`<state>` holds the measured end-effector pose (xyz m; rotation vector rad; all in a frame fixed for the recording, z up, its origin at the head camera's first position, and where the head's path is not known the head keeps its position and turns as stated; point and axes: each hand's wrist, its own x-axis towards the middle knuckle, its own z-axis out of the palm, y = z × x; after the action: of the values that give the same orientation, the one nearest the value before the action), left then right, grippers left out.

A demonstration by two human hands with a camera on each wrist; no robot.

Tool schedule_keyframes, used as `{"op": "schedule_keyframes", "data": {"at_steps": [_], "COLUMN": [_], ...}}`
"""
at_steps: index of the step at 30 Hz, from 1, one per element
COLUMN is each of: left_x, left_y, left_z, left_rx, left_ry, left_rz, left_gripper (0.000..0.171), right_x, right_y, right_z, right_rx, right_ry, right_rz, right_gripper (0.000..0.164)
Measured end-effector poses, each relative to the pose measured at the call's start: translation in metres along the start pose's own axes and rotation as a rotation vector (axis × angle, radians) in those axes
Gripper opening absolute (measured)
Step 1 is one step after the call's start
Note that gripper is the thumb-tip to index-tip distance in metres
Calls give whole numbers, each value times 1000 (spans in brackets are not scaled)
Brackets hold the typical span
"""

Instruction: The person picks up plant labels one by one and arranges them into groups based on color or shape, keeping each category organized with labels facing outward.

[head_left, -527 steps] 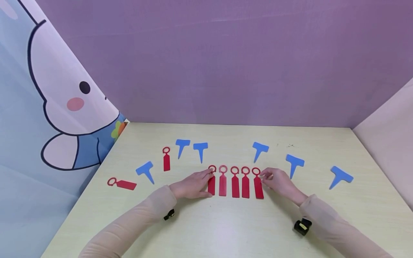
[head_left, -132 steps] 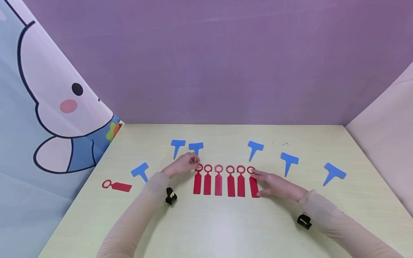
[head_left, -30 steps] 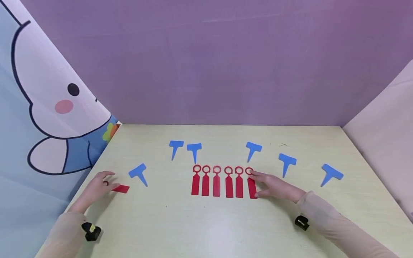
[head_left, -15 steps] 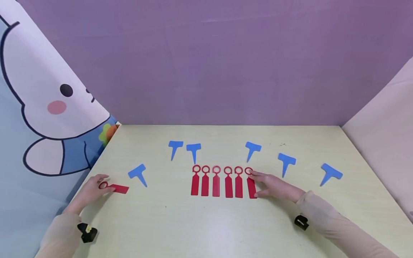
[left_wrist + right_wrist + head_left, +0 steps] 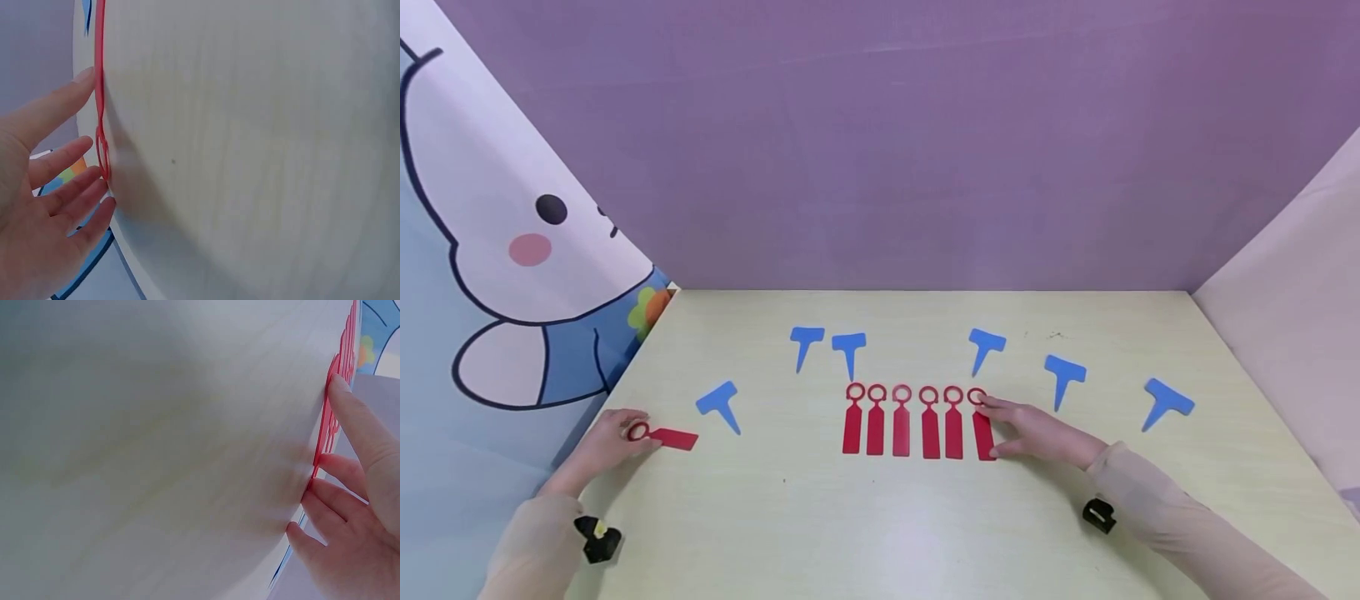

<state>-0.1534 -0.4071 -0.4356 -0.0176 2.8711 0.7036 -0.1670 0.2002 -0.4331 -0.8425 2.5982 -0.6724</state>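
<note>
On the left of the table, my left hand is at a red ring-topped tag that lies sideways. Its thumb touches the strip near the neck, and the loosely bent fingers reach the ring. Several like tags stand side by side in an upright row at the table's middle. At the row's right end my right hand rests on the last tag, fingertips on its ring and thumb at its lower edge. That tag leans slightly compared with the others.
Blue T-shaped plant labels lie around the row: one near the left tag, two behind the row's left end, and others to the right. A purple wall backs the table; a cartoon cloth hangs at left.
Over the longer span the row has gained a tag at its left end. My left hand has moved from there to the far-left tag and lowered onto it. The right hand stays.
</note>
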Motion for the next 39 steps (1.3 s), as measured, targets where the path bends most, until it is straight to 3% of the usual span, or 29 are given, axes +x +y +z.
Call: {"op": "schedule_keyframes", "data": {"at_steps": [20,25,31,39], "left_x": [2,4,8,9], "left_y": [-6,-6,-7,-3], "left_z": [4,3,-2,-7], "left_rx": [3,-13,-21,-45], "left_ry": [45,40,0,-87], "left_rz": [23,14,0,-94], "left_gripper": [42,46,53,59], "right_x": [0,0,0,0], "right_y": [1,1,1,1], "right_z": [1,1,1,0], "right_rx": [0,3,1,8], "right_ry": [5,8,8,-2], "right_rz": [5,2,-12,-6], "right_gripper": [66,67,66,65]}}
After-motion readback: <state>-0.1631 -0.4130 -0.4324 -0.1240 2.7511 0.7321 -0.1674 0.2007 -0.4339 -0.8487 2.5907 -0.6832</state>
